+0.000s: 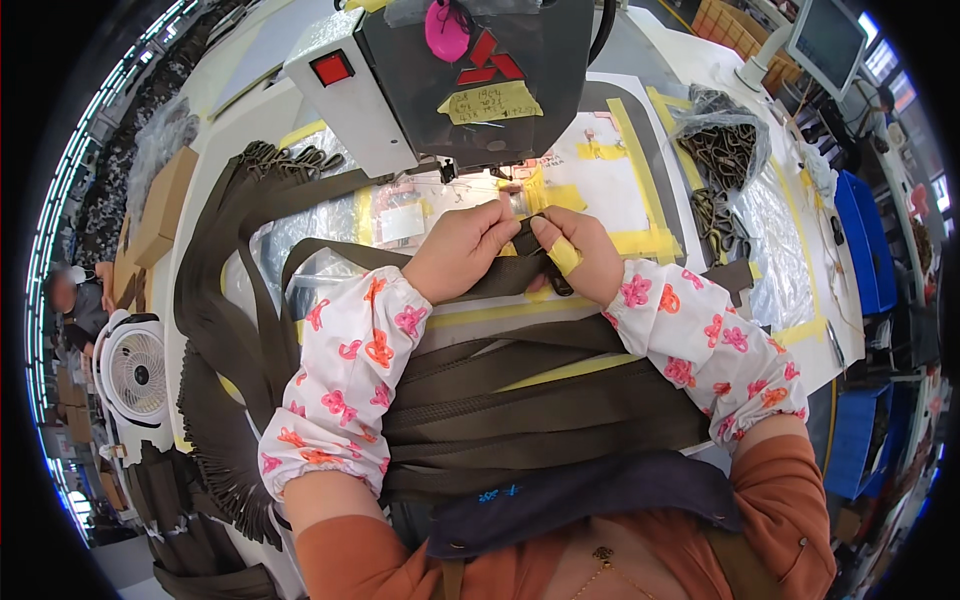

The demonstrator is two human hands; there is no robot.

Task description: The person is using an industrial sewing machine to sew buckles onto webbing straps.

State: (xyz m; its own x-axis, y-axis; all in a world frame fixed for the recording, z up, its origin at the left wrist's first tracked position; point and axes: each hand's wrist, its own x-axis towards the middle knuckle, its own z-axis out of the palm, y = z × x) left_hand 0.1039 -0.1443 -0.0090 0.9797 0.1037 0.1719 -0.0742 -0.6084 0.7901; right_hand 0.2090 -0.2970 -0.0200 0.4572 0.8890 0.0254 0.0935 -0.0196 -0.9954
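Observation:
Just in front of the sewing machine head (480, 100), both my hands are closed on a dark olive webbing strap (500, 276). My left hand (462, 245) pinches it between thumb and fingers, close under the lit needle area. Beside it, my right hand (582, 258) grips the strap's folded end, with yellow tape wrapped round one finger. A small dark metal fitting (560, 285) shows under the right hand; its exact kind is partly hidden. From the left hand, the strap loops back to the left. More olive straps (540, 405) lie in layers between my forearms and across my lap.
A thick bundle of straps (215, 290) hangs over the table's left side. Metal hooks (290, 160) lie at the far left. At right sit a plastic bag of metal hardware (720, 145) and loose hooks (718, 225). A fan (135, 372) stands left; blue bins (865, 245) stand right.

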